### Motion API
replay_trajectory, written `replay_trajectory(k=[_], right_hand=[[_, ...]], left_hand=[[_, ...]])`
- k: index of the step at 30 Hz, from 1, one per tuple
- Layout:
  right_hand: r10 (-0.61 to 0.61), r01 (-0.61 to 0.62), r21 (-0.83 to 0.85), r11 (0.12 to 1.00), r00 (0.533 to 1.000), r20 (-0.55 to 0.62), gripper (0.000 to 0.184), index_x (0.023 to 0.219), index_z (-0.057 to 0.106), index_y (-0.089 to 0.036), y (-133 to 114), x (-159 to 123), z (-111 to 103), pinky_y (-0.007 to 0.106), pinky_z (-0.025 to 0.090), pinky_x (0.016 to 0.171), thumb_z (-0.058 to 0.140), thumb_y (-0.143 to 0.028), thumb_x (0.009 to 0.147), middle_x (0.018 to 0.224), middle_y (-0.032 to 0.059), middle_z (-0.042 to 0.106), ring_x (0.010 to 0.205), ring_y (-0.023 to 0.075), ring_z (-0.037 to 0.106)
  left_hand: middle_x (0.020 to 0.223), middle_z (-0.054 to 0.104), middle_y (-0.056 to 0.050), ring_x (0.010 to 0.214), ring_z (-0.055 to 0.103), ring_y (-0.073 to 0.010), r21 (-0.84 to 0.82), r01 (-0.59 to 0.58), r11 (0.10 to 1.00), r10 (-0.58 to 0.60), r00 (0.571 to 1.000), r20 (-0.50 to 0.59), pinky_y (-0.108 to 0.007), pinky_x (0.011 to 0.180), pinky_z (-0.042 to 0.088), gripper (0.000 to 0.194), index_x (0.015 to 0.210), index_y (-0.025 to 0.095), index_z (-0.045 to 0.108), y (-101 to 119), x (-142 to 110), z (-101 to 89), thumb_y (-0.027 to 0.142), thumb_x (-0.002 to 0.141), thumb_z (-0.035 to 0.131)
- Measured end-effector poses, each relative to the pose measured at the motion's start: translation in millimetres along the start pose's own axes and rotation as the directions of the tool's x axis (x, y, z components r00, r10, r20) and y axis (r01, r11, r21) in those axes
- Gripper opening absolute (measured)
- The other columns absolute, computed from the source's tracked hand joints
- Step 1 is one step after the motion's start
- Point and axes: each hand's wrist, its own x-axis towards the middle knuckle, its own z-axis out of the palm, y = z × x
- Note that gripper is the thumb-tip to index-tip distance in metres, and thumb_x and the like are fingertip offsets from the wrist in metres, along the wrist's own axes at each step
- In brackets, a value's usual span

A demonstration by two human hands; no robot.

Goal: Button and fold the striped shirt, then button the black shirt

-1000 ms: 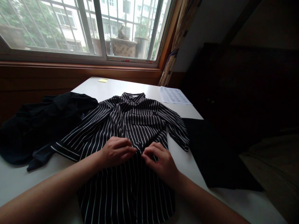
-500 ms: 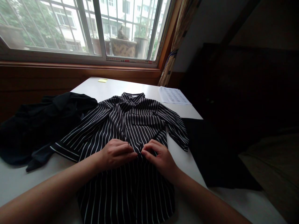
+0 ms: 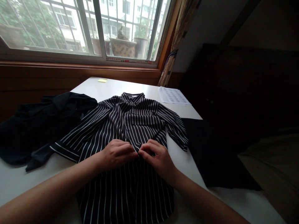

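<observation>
Inside the collar (image 3: 140,98) of the striped shirt (image 3: 141,129), an illegible white label (image 3: 134,96).

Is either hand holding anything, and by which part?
The left hand and right hand appear to pinch the striped shirt at its middle front; the exact grip is hidden.

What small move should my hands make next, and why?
Perhaps steady the striped shirt with your left hand while your right hand gently works at its front: their fingertips nearly touch there, and the cloth creases just above. I can't make out any button.
</observation>
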Motion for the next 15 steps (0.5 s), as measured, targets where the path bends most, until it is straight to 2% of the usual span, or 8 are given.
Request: replay_trajectory(k=[6, 11, 15], right_hand=[[-0.053, 0.053, -0.050, 0.997, 0.999, 0.004, 0.007, 0.088, 0.068, -0.023, -3.6, -1.9, -0.4, 0.032, 0.045, 0.078, 0.066, -0.026, 0.094, 0.083, -0.0003, 0.059, 0.081, 0.0171, 0.058], [-0.150, 0.151, -0.076, 0.986, 0.989, 0.008, 0.011, 0.086, 0.068, -0.021, -4.6, -4.9, -2.2, 0.033, 0.042, 0.080, 0.064, -0.026, 0.096, 0.081, 0.0002, 0.060, 0.081, 0.0172, 0.057], [-0.181, 0.181, -0.095, 0.979, 0.983, 0.006, 0.009, 0.088, 0.068, -0.021, -3.1, -7.3, -2.8, 0.034, 0.040, 0.082, 0.065, -0.024, 0.095, 0.081, 0.0002, 0.060, 0.081, 0.0171, 0.056]], left_hand=[[0.071, 0.059, 0.003, 0.057, 0.052, -0.0083, -0.010, 0.013, 1.000, -0.013, 0.999, 0.037, -0.023, 0.049, 0.039, 0.011, 0.096, 0.017, 0.066, -0.8, -2.9, 0.1, 0.017, 0.100, 0.056], [0.070, 0.059, 0.004, 0.056, 0.053, -0.0076, 0.023, -0.008, 1.000, 0.008, 1.000, -0.013, -0.022, 0.052, 0.043, 0.012, 0.090, 0.017, 0.063, 0.0, -0.2, -1.7, 0.018, 0.099, 0.056], [0.068, 0.058, 0.004, 0.055, 0.051, -0.0085, 0.032, -0.019, 0.999, 0.019, 1.000, -0.018, -0.023, 0.050, 0.040, 0.011, 0.088, 0.017, 0.062, -0.3, 1.4, -2.5, 0.016, 0.098, 0.058]])
